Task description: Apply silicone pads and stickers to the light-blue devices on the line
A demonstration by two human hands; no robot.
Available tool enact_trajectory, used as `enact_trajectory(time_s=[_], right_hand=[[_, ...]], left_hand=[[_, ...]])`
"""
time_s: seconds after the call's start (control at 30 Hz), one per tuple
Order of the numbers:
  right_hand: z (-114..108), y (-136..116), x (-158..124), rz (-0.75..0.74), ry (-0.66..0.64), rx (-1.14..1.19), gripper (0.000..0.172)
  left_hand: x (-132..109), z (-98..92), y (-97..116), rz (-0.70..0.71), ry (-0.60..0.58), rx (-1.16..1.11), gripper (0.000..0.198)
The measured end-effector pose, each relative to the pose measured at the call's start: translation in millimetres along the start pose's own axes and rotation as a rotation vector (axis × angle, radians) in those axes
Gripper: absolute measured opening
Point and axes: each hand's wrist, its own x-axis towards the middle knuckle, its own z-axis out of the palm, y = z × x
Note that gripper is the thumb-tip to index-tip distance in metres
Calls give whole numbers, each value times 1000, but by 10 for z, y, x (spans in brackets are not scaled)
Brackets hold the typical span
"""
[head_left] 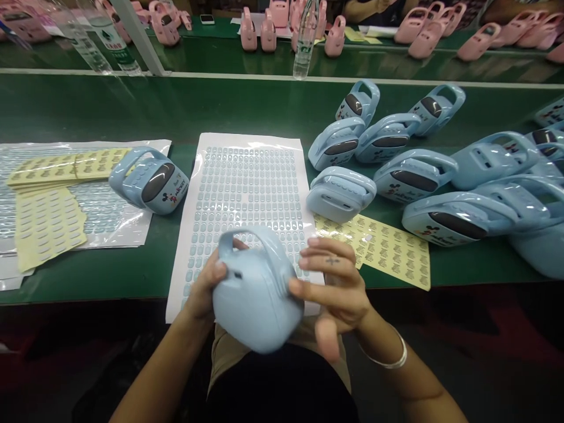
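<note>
Nearest us is a blue unit [258, 299], tilted and held up over our lap, its loop handle on top. Our left hand [207, 288] grips it, thumb on the near face and the other fingers mostly out of sight. Our right hand [339, 288] holds nothing; its fingers are spread wide, with the index fingertip at the unit's side beside the handle and the thumb well apart.

Behind the unit we see a white sheet [247, 170] of pale blue stickers, its lower middle hidden by the unit and our hands. To the left on the green table [101, 270], a spare unit [150, 179] covers the end of some yellow strips [70, 164]; these and a ragged yellow piece [48, 226] lie on glossy packs [118, 226].

To our right, a yellow sheet [396, 249] lies partly behind our fingers, with one of the blue units [416, 179] overlapping its far edge. More of these crowd the right side, some hiding others.

Past a pale rail [220, 76], pink units [249, 32] stand near a phone [207, 19]. A clear bottle [304, 56] blocks some of them; a slanting post [138, 35] cuts across at left, beside two more bottles [117, 44].
</note>
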Motion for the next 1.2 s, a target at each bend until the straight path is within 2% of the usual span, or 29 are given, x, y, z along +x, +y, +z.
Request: enact_trajectory(time_s=[0.07,0.17,0.23,0.3,0.33,0.4,0.47,0.5,0.53,0.6,0.67,0.83,0.9,0.97,1.0,1.07,1.1,1.17,1.2], right_hand=[[-47,66,-60,56,-70,-70,44],[-109,86,-253,215,-110,-55,40],[-137,53,-433,221,-228,-42,29],[-143,15,-616,174,-390,-64,23],[-135,2,-695,161,-446,-90,25],[-105,-6,-810,150,-492,-152,29],[-66,-1,-859,132,-475,-195,24],[-50,2,-865,122,-453,-207,21],[-38,6,-862,113,-428,-213,19],[-25,13,-847,100,-390,-217,20],[-18,26,-836,83,-380,-223,23],[14,61,-840,60,-367,-258,30],[20,56,-838,82,-379,-249,27],[14,42,-826,106,-388,-231,23],[7,35,-816,121,-379,-217,22],[-14,26,-788,172,-351,-167,23],[-26,24,-771,213,-333,-127,25],[-51,23,-733,338,-279,-16,24],[-61,22,-716,416,-237,47,22]], left_hand=[[72,48,159,131,103,80,44],[366,146,511,536,209,243,45],[714,192,770,822,244,384,41],[1167,209,1001,967,353,559,31],[1418,207,1099,999,433,588,34],[1926,185,1253,964,531,620,39],[2377,147,1347,855,616,619,39],[2559,124,1370,796,610,631,41],[2708,98,1379,737,667,614,40],[2908,33,1358,708,665,606,29],[3010,-50,1297,704,665,597,31],[3107,-196,1118,724,652,591,37],[3067,-138,1122,739,648,589,43],[2914,-23,1199,790,585,636,39],[2778,37,1257,825,516,696,35],[2376,112,1372,874,215,1041,32],[2120,109,1407,860,154,1122,36],[1572,-12,1401,865,201,1182,44],[1321,-133,1356,890,294,1189,53]])
